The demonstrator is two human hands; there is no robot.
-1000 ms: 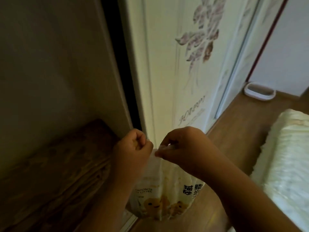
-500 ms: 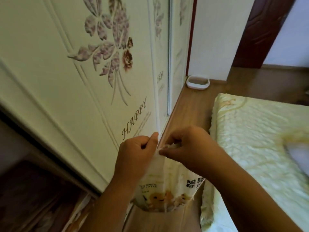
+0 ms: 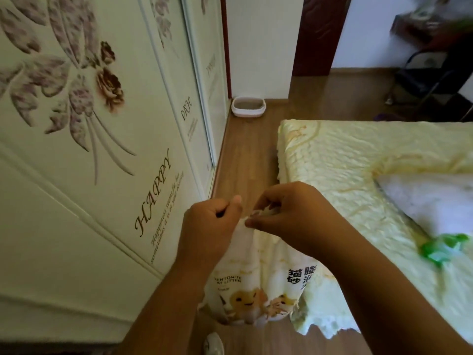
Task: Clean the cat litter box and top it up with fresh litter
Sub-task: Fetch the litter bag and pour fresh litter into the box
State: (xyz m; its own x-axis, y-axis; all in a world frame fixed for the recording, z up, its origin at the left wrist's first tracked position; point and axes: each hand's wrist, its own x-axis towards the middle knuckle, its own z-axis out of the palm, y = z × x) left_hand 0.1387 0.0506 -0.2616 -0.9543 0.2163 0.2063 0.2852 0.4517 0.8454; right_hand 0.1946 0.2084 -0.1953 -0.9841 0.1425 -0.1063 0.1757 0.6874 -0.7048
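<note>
We hold a bag of cat litter (image 3: pixel 252 283) by its gathered top, our left hand (image 3: pixel 210 226) and right hand (image 3: pixel 286 213) each pinching it, above the wooden floor (image 3: pixel 245 155) between a wardrobe (image 3: pixel 102 149) and a bed (image 3: pixel 358 175). The litter box (image 3: pixel 248 106) sits far ahead against the wall.

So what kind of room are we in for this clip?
Most likely a bedroom at home: a bed under a yellow quilted cover, a sliding wardrobe with flower decoration, wooden floor, and a litter box against the far wall.
</note>
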